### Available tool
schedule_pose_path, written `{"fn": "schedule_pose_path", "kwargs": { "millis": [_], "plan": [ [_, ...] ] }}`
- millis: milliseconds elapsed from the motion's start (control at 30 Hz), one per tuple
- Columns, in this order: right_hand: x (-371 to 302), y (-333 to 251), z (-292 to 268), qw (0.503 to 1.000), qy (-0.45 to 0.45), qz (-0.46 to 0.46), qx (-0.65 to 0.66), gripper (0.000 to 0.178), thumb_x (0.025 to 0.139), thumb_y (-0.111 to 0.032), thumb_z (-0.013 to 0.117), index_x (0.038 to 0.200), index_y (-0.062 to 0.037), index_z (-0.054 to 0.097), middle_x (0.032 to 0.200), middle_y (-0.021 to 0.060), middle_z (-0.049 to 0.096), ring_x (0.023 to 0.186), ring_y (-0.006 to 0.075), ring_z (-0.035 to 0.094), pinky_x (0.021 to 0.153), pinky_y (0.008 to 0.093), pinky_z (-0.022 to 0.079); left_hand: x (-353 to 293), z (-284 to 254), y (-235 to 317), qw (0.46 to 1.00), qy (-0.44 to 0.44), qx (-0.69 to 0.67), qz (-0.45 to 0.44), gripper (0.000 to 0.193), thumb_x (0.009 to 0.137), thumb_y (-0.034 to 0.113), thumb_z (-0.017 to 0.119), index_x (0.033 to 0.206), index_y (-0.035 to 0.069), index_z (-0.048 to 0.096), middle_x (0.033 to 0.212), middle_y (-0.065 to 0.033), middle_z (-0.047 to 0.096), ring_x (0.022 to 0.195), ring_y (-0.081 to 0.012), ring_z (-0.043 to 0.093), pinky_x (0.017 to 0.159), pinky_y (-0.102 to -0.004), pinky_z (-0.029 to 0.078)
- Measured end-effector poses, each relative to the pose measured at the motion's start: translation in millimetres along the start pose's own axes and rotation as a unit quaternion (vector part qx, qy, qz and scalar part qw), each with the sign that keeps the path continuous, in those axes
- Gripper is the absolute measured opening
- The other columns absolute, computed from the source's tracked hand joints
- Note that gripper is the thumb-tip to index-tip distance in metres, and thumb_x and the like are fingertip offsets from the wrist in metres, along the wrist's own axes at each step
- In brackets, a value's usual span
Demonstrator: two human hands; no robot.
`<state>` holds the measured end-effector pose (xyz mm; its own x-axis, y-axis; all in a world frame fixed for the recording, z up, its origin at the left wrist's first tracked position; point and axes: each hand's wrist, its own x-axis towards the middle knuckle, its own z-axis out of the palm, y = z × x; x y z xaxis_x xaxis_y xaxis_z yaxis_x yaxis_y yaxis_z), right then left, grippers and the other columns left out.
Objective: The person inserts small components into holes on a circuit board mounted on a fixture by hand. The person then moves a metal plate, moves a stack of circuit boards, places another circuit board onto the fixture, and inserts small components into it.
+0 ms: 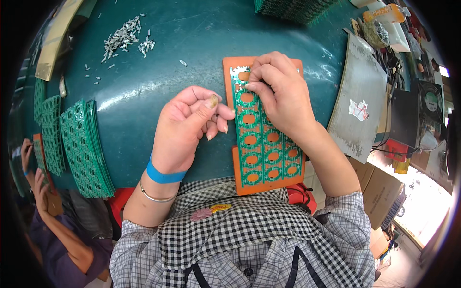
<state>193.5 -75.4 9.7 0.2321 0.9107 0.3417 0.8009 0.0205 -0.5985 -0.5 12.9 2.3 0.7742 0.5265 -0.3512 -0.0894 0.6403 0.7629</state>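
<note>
A green circuit board panel (pixel 250 140) with rows of ring-shaped units lies on an orange backing plate (pixel 236 165) in front of me. My right hand (pixel 283 91) is over the panel's far end, its thumb and fingers pinched together close to the board's surface. Whatever those fingertips hold is hidden or too small to name. Just left of the panel, my left hand (pixel 185 126) is raised palm-up with the thumb pressed against the curled index finger. I cannot make out what, if anything, it pinches. Tiny pale parts (pixel 238 72) sit on the panel's far-left unit.
A pile of small silvery parts (pixel 122 38) lies at the far left, with a few strays around it. Stacked green panels (pixel 86 149) stand on the left, more (pixel 295 9) at the back. A metal sheet (pixel 360 96) is on the right. A co-worker's hands (pixel 38 192) show far left.
</note>
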Motion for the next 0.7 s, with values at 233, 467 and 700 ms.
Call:
{"fn": "schedule_pose_path", "kwargs": {
  "millis": [233, 467, 700],
  "plan": [
    [-0.5, -1.2, -2.4, 0.994, -0.012, -0.083, -0.066, 0.02, 0.071, -0.001, 0.074, 0.087, -0.0033, 0.064, 0.093, 0.0079, 0.06, 0.088, 0.0279, 0.059, 0.072, 0.0375, 0.05, -2.6, 3.7, -0.6, 0.998, -0.02, 0.054, -0.014, 0.015, 0.099, 0.006, 0.056, 0.111, -0.001, 0.062, 0.092, -0.0063, 0.069, 0.074, -0.0062, 0.057, 0.059, -0.0162, 0.042],
    [-3.9, -25.4, -17.4, 0.996, -0.029, -0.032, 0.081, 0.024, 0.066, -0.004, 0.08, 0.086, -0.004, 0.067, 0.093, 0.0065, 0.062, 0.089, 0.0262, 0.061, 0.074, 0.0358, 0.05, -5.7, 10.1, -4.2, 0.996, -0.03, 0.089, 0.008, 0.016, 0.099, 0.004, 0.055, 0.113, -0.002, 0.062, 0.093, -0.0058, 0.068, 0.077, -0.0065, 0.058, 0.065, -0.0181, 0.046],
    [-10.9, -29.1, -23.6, 0.987, -0.05, 0.029, 0.15, 0.014, 0.075, 0.004, 0.073, 0.086, -0.0008, 0.065, 0.09, 0.0076, 0.064, 0.082, 0.022, 0.063, 0.07, 0.0309, 0.052, -14.1, 19.4, -2.4, 0.993, -0.04, 0.114, 0.014, 0.023, 0.097, 0.0, 0.053, 0.119, -0.004, 0.058, 0.099, -0.008, 0.068, 0.086, -0.0091, 0.061, 0.075, -0.0229, 0.05]
  ]
}}
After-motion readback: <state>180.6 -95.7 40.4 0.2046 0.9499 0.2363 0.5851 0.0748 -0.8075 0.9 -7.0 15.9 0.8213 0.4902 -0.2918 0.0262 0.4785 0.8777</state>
